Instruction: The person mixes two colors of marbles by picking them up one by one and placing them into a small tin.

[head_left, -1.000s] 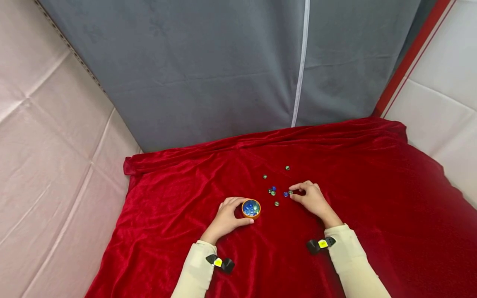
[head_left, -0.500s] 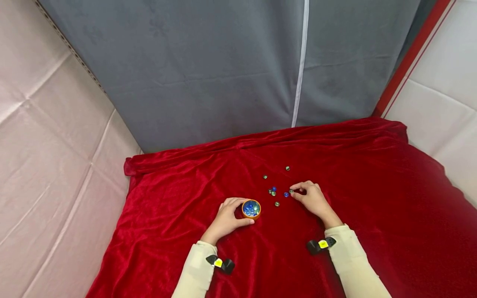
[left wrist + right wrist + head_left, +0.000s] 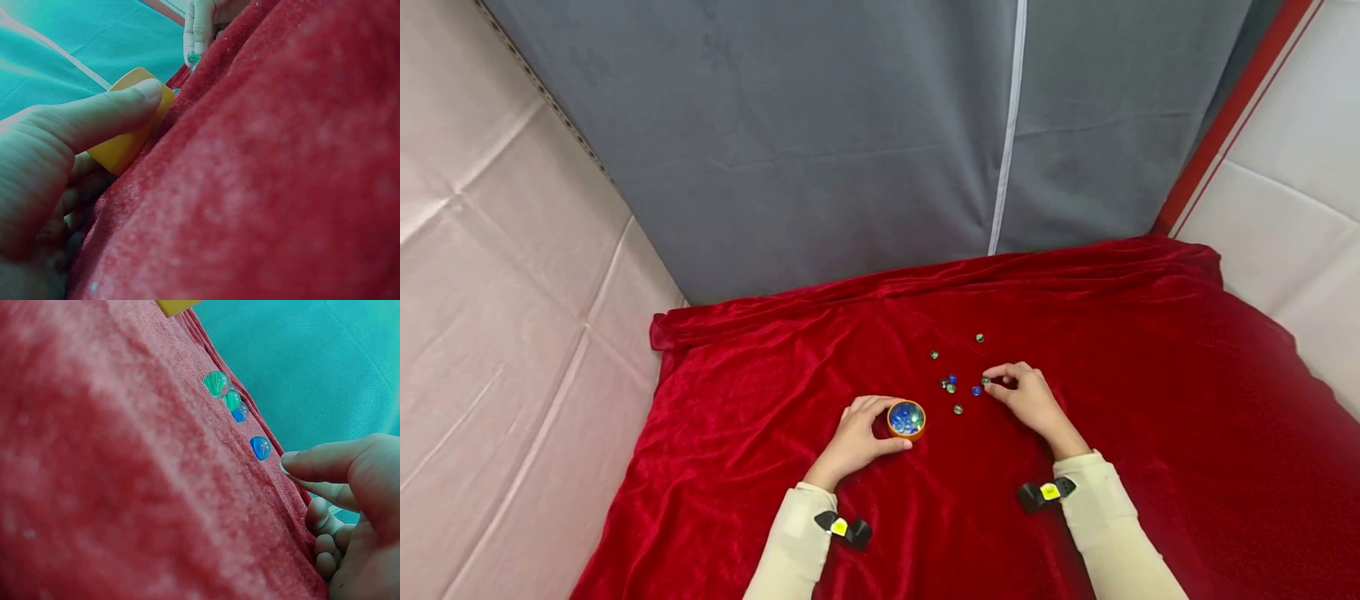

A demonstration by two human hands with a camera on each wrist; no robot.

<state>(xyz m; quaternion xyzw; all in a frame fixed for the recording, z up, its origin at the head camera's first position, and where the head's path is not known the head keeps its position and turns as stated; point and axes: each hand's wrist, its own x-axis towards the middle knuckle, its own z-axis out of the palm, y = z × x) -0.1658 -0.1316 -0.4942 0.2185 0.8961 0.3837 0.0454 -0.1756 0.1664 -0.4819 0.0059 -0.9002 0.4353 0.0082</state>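
My left hand (image 3: 859,437) holds a small round orange-yellow cup (image 3: 128,140), thumb on one side and fingers on the other. Blue and green glass marbles fill much of the cup, seen from above in the head view. To the right, my right hand (image 3: 1026,400) pinches a green marble (image 3: 986,380) between thumb and index finger. In the right wrist view the thumb mostly hides it. Just left of those fingertips a blue marble (image 3: 260,448) lies on the red cloth.
Between the hands a close cluster has a blue marble (image 3: 952,379) and green ones (image 3: 951,388). Single green marbles lie nearer (image 3: 958,409) and farther back (image 3: 980,337). Wrinkled red velvet (image 3: 760,392) covers the table, with a grey curtain (image 3: 820,150) behind.
The green marble in my right fingertips has shifted slightly away from me, apart from the blue marble it was beside. My left hand and the cup have stayed in place.
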